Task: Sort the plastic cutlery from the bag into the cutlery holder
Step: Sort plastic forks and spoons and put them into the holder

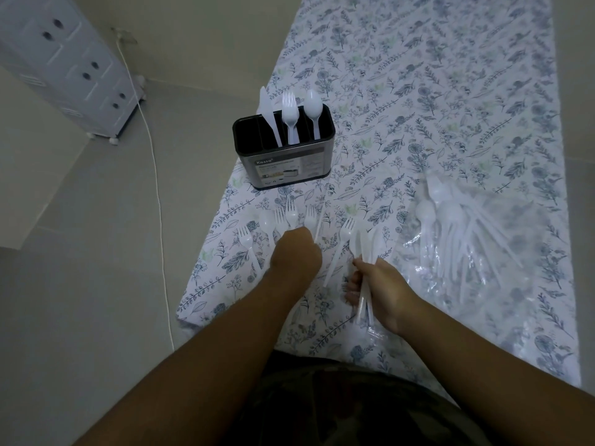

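A black cutlery holder (283, 169) stands on the floral sheet (418, 91); a white knife (267, 114), forks (290, 120) and a spoon (314, 107) stick up from separate slots. Several loose white forks (291, 214) lie fanned out just in front of it. My left hand (296, 255) is closed over one piece of that loose cutlery, whose thin handle pokes out beside my knuckles. My right hand (380, 284) grips a small bundle of white knives (365, 249). To the right lies the clear plastic bag (483, 252) with many more pieces inside.
The sheet covers a grey tiled floor (96, 252). A white cable (157, 194) runs along the floor left of the sheet. A white wheeled drawer unit (74, 66) stands at the back left. My patterned clothing fills the bottom edge.
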`<state>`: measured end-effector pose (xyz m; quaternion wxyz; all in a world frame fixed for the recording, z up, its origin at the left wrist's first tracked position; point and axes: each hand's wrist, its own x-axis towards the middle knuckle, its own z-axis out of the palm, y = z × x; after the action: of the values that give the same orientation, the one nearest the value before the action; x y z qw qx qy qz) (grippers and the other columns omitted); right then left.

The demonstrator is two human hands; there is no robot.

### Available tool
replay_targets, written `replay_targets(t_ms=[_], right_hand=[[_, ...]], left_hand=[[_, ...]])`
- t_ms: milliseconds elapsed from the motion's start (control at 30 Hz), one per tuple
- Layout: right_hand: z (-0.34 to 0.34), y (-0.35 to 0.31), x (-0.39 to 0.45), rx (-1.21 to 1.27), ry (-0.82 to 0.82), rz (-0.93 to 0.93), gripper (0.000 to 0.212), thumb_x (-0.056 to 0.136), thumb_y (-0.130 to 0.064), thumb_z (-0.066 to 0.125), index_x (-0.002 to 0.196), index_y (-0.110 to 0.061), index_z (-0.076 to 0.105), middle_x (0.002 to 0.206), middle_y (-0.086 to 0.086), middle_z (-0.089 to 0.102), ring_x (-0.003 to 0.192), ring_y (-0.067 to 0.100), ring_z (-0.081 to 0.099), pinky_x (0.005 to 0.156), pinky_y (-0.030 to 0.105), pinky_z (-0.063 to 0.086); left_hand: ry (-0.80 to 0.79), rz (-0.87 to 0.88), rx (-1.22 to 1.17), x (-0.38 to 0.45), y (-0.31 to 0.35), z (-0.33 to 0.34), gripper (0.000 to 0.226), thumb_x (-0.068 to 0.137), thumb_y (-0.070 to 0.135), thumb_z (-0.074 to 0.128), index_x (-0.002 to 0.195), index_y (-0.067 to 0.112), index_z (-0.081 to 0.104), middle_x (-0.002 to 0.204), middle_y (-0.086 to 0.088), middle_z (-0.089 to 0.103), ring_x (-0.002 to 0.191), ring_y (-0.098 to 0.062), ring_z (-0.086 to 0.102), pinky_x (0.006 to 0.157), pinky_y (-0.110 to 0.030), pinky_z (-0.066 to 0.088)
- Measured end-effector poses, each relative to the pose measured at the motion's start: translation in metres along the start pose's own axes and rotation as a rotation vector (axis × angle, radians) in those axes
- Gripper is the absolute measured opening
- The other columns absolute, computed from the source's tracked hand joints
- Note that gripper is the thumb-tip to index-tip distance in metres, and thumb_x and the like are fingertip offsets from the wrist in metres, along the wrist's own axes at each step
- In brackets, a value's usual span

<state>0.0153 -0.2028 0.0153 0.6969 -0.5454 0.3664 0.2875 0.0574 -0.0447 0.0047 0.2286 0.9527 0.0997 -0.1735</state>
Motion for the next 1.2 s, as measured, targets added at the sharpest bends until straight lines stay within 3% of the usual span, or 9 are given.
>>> replay_targets(t_ms=[100, 200, 267, 367, 467, 667, 767, 967, 1200], right_hand=[[-0.003, 0.000, -0.001, 0.066, -0.095, -0.018, 0.002, 0.102, -0.009, 0.052, 0.102, -0.010, 0.052, 0.083, 0.016, 0.058, 0.073, 0.028, 0.058, 0.065, 0.038, 0.053], [-0.013, 0.000, -0.001, 0.057, -0.116, -0.039, 0.027, 0.101, -0.021, 0.062, 0.115, 0.000, 0.052, 0.107, 0.023, 0.074, 0.097, 0.035, 0.072, 0.085, 0.047, 0.060], [-0.020, -0.003, -0.002, -0.006, -0.040, -0.089, 0.029, 0.100, -0.019, 0.063, 0.115, 0.006, 0.061, 0.101, 0.029, 0.074, 0.086, 0.037, 0.074, 0.074, 0.045, 0.062], [-0.038, -0.008, -0.002, 0.058, 0.108, -0.151, 0.016, 0.097, -0.013, 0.058, 0.096, 0.003, 0.058, 0.072, 0.022, 0.056, 0.055, 0.028, 0.056, 0.048, 0.034, 0.050], [-0.053, -0.011, -0.002, 0.157, 0.231, -0.169, 0.009, 0.100, -0.013, 0.052, 0.094, -0.007, 0.054, 0.062, 0.010, 0.047, 0.050, 0.023, 0.045, 0.050, 0.034, 0.043], [-0.052, -0.006, -0.001, 0.067, 0.164, -0.145, 0.002, 0.098, -0.006, 0.054, 0.100, -0.005, 0.055, 0.067, 0.011, 0.050, 0.051, 0.022, 0.048, 0.051, 0.036, 0.046], [-0.041, -0.008, 0.007, -0.025, 0.100, -0.116, 0.007, 0.095, -0.003, 0.059, 0.102, -0.003, 0.061, 0.078, 0.016, 0.063, 0.065, 0.026, 0.062, 0.065, 0.043, 0.058], [0.001, -0.013, 0.009, -0.278, -0.007, -0.114, 0.008, 0.094, -0.002, 0.060, 0.099, -0.004, 0.065, 0.082, 0.015, 0.061, 0.068, 0.027, 0.057, 0.050, 0.030, 0.053], [0.020, -0.017, 0.012, -0.186, -0.097, -0.047, 0.013, 0.093, -0.003, 0.065, 0.104, -0.007, 0.071, 0.099, 0.014, 0.070, 0.093, 0.026, 0.069, 0.068, 0.038, 0.059]], left_hand=[[-0.040, 0.134, -0.155, -0.029, 0.013, -0.001, 0.019, 0.095, 0.022, 0.057, 0.079, 0.011, 0.059, 0.074, -0.002, 0.062, 0.065, -0.016, 0.061, 0.055, -0.029, 0.052], [-0.154, 0.315, -0.239, -0.053, 0.027, 0.007, 0.020, 0.095, 0.026, 0.059, 0.085, 0.010, 0.066, 0.076, -0.005, 0.067, 0.067, -0.017, 0.064, 0.066, -0.038, 0.056], [-0.201, 0.447, -0.262, -0.056, 0.032, 0.014, 0.017, 0.095, 0.024, 0.058, 0.093, 0.011, 0.068, 0.081, -0.006, 0.068, 0.073, -0.018, 0.063, 0.071, -0.039, 0.055], [-0.130, 0.597, -0.133, -0.054, 0.033, 0.024, 0.025, 0.093, 0.023, 0.055, 0.115, 0.016, 0.066, 0.112, -0.003, 0.066, 0.102, -0.018, 0.057, 0.087, -0.038, 0.050], [-0.171, 0.661, 0.141, -0.051, 0.026, 0.036, 0.054, 0.095, 0.029, 0.053, 0.147, 0.017, 0.043, 0.155, -0.006, 0.040, 0.143, -0.026, 0.034, 0.113, -0.047, 0.034], [-0.226, 0.474, 0.315, -0.059, -0.002, 0.034, 0.069, 0.099, 0.043, 0.045, 0.158, 0.025, 0.014, 0.168, -0.007, 0.000, 0.154, -0.026, -0.006, 0.124, -0.050, 0.000], [-0.126, 0.349, 0.203, -0.068, -0.018, 0.018, 0.067, 0.098, 0.047, 0.044, 0.156, 0.022, 0.020, 0.167, -0.008, 0.004, 0.154, -0.027, 0.001, 0.123, -0.048, 0.004], [-0.036, -0.201, 0.010, -0.073, -0.052, -0.003, 0.088, 0.092, 0.056, 0.049, 0.158, 0.022, 0.003, 0.166, -0.008, -0.006, 0.152, -0.030, -0.001, 0.119, -0.056, 0.012], [-0.077, -0.189, -0.176, -0.056, -0.050, -0.005, 0.074, 0.092, 0.043, 0.056, 0.151, 0.012, 0.025, 0.158, -0.010, 0.028, 0.143, -0.035, 0.025, 0.118, -0.054, 0.027]])
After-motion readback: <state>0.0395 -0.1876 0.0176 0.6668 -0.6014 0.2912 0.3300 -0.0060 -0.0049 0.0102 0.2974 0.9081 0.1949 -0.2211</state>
